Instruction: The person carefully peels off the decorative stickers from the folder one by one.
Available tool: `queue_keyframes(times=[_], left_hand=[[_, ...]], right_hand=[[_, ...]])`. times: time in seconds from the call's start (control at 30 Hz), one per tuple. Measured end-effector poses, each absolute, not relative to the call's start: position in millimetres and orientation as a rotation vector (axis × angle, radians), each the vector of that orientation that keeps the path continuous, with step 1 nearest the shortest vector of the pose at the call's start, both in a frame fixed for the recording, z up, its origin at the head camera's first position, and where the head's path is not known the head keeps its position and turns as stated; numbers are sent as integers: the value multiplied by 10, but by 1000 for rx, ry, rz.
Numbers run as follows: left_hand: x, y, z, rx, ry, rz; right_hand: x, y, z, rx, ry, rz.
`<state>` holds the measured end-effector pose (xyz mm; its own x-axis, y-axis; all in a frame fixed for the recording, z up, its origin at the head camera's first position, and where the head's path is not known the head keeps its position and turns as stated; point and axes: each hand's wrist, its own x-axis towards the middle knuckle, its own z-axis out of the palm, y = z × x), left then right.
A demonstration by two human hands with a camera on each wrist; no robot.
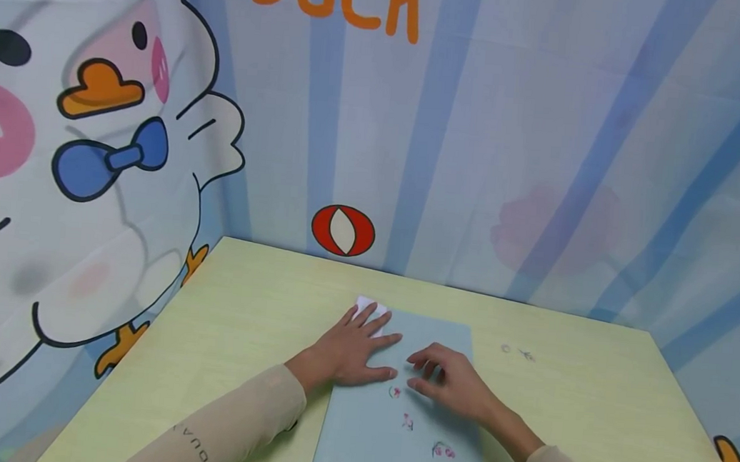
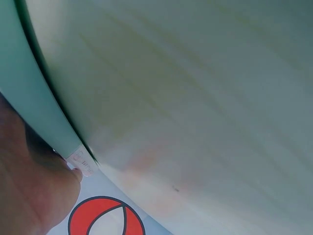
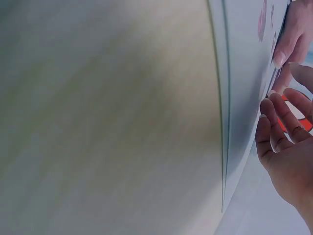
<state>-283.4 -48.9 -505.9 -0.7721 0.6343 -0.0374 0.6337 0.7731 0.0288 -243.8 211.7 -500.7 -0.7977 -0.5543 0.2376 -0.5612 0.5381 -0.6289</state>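
A light blue folder or board lies on the table, with several small pink-and-dark stickers or drawings down its middle. At its far left corner is a small white paper with pinkish marks, partly hidden under my left hand. That hand rests flat there with its fingers spread, across the paper and the folder. My right hand is over the folder's right half, its fingers loosely bent. Nothing shows between those fingers in the head view or the right wrist view, where the same hand appears at the right edge.
Two small flat pieces, a pale round one and a darker one, lie on the pale yellow table right of the folder. Behind the table's far edge hangs a cloth backdrop with a duck print and a red-and-white ball.
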Motion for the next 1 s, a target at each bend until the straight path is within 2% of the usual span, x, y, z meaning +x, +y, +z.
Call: queue_keyframes(times=[1.0], left_hand=[[-2848, -479, -5086, 1047, 2918, -48]], right_hand=[[-2386, 1941, -5037, 1235, -2843, 1023]])
